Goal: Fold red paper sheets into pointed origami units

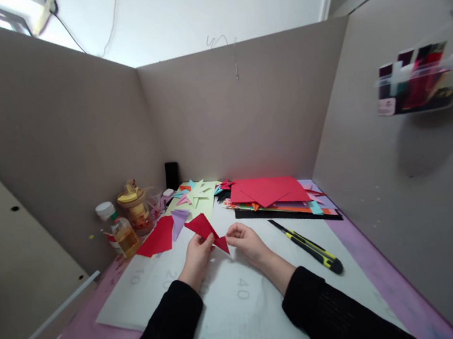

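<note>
A folded red paper (202,226) with pointed ends is held up over the white mat (235,320). My left hand (199,254) pinches it near its middle, thumb on top. At its right-hand point, the fingertips of my right hand (245,241) are closed on a small tip of the same paper. Just left of it on the mat lie a red sheet (157,239) and a purple folded piece (179,222). A yellow and black cutter knife (308,245) rests to the right of my right hand.
Behind are a stack of coloured paper topped with red sheets (269,190) and folded paper stars (198,192). A bottle (122,231), a yellow-lidded jar (136,211) and a black phone (172,175) stand at the left. Grey partitions (237,109) enclose the table.
</note>
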Available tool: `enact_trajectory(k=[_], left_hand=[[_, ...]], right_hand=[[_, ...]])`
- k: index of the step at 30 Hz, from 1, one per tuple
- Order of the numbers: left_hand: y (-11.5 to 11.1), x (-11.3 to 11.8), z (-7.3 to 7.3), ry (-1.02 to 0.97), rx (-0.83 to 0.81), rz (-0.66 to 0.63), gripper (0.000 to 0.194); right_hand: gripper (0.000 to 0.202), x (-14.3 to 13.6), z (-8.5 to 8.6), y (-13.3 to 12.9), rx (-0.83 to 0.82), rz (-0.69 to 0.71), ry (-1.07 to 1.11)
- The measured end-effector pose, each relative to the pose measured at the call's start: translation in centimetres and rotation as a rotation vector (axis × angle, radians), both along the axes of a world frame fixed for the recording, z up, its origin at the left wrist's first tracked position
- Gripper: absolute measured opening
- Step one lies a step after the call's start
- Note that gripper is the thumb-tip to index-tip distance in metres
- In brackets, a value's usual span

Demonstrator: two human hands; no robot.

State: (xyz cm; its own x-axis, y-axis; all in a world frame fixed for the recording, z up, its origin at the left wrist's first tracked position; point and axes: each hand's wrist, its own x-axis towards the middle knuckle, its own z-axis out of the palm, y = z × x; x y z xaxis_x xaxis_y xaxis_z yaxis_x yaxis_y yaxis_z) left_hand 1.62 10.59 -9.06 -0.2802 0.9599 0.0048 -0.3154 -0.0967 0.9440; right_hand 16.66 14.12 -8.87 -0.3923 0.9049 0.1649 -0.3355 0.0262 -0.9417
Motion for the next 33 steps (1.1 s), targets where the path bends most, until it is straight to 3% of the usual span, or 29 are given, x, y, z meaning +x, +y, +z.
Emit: enact_trajectory(k=[6, 15, 23, 29, 33], left_hand=[[0.0, 0.2, 0.1, -0.03, -0.009, 0.016, 0.039], [-0.3, 0.7, 0.3, -0.074, -0.009, -0.098, 0.032], [-0.4, 0.3, 0.6, -0.142, 0.019, -0.078, 0.036], [-0.6, 0.4, 0.9, -0.163, 0.034, -0.078, 0.037], [-0.7, 0.6, 1.0, -0.17, 0.036, -0.117, 0.036]], right_hand=[[0.015, -0.3, -0.3, -0.3, 0.12, -0.073, -0.106], [0.001, -0.2, -0.1, -0.8, 0.295, -0.239, -0.275], [0.016, -0.4, 0.5, -1.4, 0.439, -0.149, -0.33], [0.024, -0.4, 0.1, -1.3, 0.388, -0.212, -0.332], [0.004, -0.5, -0.3, -0.9, 0.307, -0.243, -0.29]])
